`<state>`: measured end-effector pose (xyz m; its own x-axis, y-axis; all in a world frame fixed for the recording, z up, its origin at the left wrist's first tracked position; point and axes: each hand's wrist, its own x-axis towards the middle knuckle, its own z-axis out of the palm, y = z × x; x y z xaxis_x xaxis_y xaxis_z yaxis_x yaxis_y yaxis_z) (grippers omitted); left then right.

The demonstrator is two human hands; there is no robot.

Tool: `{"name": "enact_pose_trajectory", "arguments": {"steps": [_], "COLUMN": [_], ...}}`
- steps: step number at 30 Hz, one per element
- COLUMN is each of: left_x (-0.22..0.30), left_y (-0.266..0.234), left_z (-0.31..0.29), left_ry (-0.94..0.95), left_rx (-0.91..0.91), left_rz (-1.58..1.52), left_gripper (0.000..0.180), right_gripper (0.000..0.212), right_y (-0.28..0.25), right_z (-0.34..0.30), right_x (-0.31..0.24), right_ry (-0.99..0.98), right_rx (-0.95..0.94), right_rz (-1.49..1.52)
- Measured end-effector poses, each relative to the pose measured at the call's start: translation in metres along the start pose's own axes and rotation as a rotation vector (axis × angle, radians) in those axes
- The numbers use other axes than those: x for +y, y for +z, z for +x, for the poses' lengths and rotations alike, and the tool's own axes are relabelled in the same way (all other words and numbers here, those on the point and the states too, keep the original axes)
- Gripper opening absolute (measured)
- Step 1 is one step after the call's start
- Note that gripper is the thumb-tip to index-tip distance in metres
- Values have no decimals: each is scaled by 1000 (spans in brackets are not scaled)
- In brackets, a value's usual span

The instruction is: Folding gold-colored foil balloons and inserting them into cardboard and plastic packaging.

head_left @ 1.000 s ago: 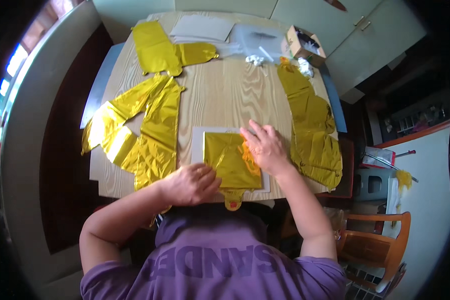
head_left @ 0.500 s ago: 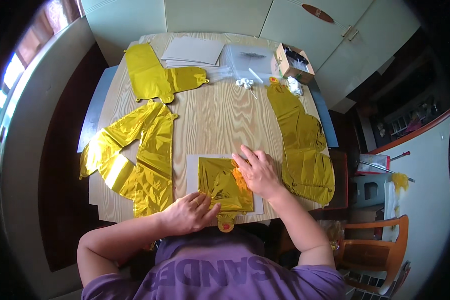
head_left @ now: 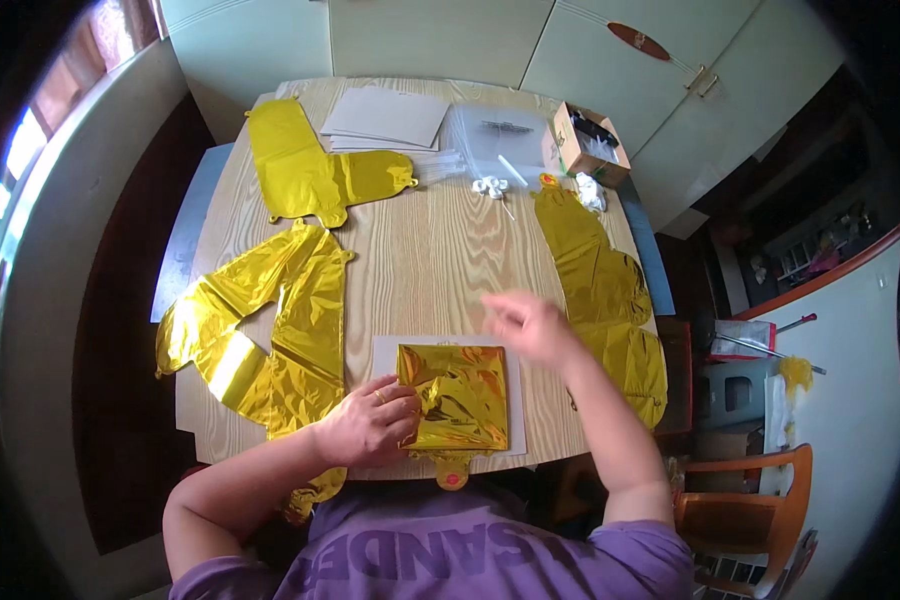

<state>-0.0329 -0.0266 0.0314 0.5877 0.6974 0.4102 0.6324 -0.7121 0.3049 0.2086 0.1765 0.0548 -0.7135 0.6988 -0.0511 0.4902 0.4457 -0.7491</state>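
A gold foil balloon [head_left: 460,395], folded into a near-square packet, lies on a pale grey card [head_left: 516,400] at the table's near edge. Its tab with a red spot [head_left: 453,474] sticks out toward me over the edge. My left hand [head_left: 375,420] grips the packet's left side with bent fingers; its fingertips are partly hidden. Above and right of the packet, my right hand [head_left: 530,328] is raised, slightly blurred, index finger stretched out, holding nothing. Flat gold foil balloons lie to the left [head_left: 305,320], far left [head_left: 290,160] and right [head_left: 600,290].
At the back of the wooden table [head_left: 435,250] are stacked grey cards [head_left: 385,115], clear plastic sheets [head_left: 500,135] and a small cardboard box [head_left: 590,145]. White clustered pieces [head_left: 490,187] and a crumpled white item [head_left: 590,192] lie nearby. A wooden chair [head_left: 750,510] stands right.
My right hand has lifted off the packet's right side, uncovering it. My left hand has shifted along the packet's left edge. The whole view has tilted slightly.
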Motion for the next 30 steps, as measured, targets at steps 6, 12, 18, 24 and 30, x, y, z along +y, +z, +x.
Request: {"name": "enact_pose_trajectory", "arguments": {"steps": [6,12,18,24,30], "left_x": [-8,-9,-10,-18,-22], "left_y": [11,10,10,7,-15], "left_z": [1,-5,-5,2,21], "left_ry": [-18,-30,-64,-81,-250], "left_rx": [32,24,23,43,118], "left_rz": [-120,-86,8,-76,-223], "left_gripper": [45,42,40,35,22], "right_gripper": [19,12,7,6,6], "right_y": [-38,-13,16,-22,13], "right_z": [158,161,24,-80,-151], "right_x": [70,86,44,-17,-75], "right_ry": [-105,-30,-163,-21,-215], "right_rx": [521,521,349,250,-266], "right_rz": [-347,-476,-503,17,212]}}
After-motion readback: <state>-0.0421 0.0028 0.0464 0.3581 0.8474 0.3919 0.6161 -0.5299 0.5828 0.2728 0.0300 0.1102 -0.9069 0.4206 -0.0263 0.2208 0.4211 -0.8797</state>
